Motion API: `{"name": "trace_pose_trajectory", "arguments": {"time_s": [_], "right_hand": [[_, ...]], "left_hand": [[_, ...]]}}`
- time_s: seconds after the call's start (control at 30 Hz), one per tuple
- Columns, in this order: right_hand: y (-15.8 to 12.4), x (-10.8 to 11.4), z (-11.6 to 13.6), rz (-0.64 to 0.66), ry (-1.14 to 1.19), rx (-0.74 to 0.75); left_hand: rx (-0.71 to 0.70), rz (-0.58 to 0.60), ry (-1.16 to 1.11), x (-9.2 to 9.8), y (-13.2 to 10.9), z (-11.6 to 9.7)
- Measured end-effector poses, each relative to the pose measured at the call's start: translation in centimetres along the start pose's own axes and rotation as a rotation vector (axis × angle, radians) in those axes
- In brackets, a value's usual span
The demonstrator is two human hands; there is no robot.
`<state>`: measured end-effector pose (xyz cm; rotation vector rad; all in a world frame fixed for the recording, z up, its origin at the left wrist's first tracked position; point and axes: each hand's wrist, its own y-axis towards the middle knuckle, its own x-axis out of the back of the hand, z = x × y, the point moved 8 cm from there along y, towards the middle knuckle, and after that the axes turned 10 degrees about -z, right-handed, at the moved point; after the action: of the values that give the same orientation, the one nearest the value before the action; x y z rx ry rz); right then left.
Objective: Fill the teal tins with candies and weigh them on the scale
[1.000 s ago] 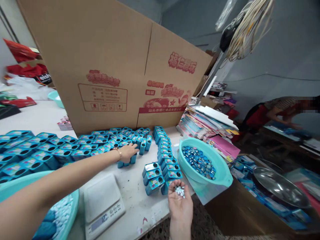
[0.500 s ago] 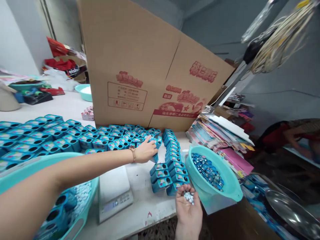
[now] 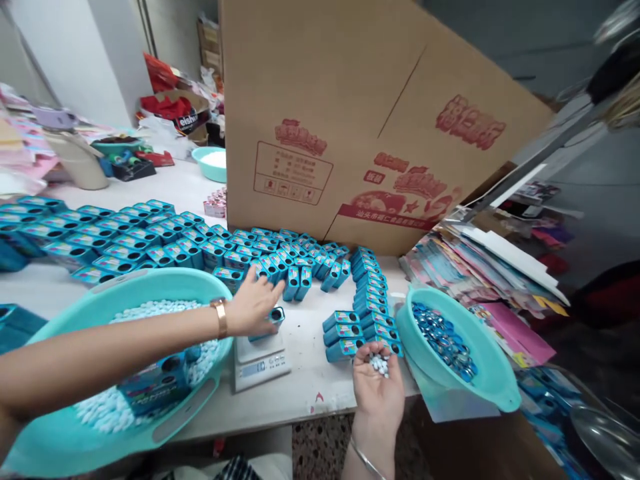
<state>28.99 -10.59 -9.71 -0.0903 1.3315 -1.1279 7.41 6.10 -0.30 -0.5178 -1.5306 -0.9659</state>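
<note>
My left hand (image 3: 253, 308) reaches across the table and grips a small blue tin (image 3: 273, 319) just above the white scale (image 3: 260, 360). My right hand (image 3: 377, 387) is cupped palm up at the table's front edge, holding a small heap of white candies (image 3: 379, 364). Rows of matching blue tins (image 3: 165, 247) cover the table behind, and a short stack of blue tins (image 3: 345, 331) lies just beyond my right hand.
A teal basin of white candies (image 3: 125, 360) with blue tins in it sits at the near left. A second teal basin of round lids (image 3: 453, 347) stands at the right. A big cardboard box (image 3: 350, 120) rises behind; printed sheets (image 3: 480, 260) pile at the right.
My left hand has drawn back from the rows of tins to the scale with one tin in it. The view has swung left and down; my right hand stays cupped.
</note>
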Motion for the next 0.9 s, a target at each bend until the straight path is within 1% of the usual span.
{"name": "trace_pose_trajectory", "arguments": {"time_s": [0.07, 0.13, 0.2, 0.33, 0.47, 0.53, 0.63, 0.8, 0.9], "right_hand": [[0.0, -0.2, -0.2, 0.011, -0.02, 0.013], [0.2, -0.2, -0.6, 0.007, -0.056, 0.028], [0.4, -0.3, -1.2, 0.014, -0.108, 0.04], [0.7, -1.4, -3.5, 0.083, -0.189, 0.042], [0.7, -2.7, -6.8, 0.076, -0.208, -0.029], [0.5, -3.5, -8.6, 0.094, -0.235, -0.068], [0.2, -4.6, -10.6, 0.127, -0.293, -0.08], [0.0, -5.8, -13.0, 0.168, -0.331, -0.113], [0.0, -6.1, -13.7, 0.162, -0.312, -0.142]], "left_hand": [[0.044, -0.033, -0.036, 2.1, 0.1, 1.4], [0.08, -0.021, -0.092, 3.2, -0.1, 2.8], [0.113, 0.003, -0.134, 3.2, -0.8, 3.8], [0.153, 0.03, -0.179, 1.6, -2.6, 4.6], [0.142, 0.053, -0.196, 0.1, -3.6, 4.2], [0.135, 0.08, -0.199, -0.5, -3.8, 3.8], [0.134, 0.089, -0.207, -1.0, -3.6, 3.2], [0.105, 0.068, -0.218, -1.2, -2.9, 1.8], [0.105, 0.093, -0.216, -1.9, -2.5, 1.1]]}}
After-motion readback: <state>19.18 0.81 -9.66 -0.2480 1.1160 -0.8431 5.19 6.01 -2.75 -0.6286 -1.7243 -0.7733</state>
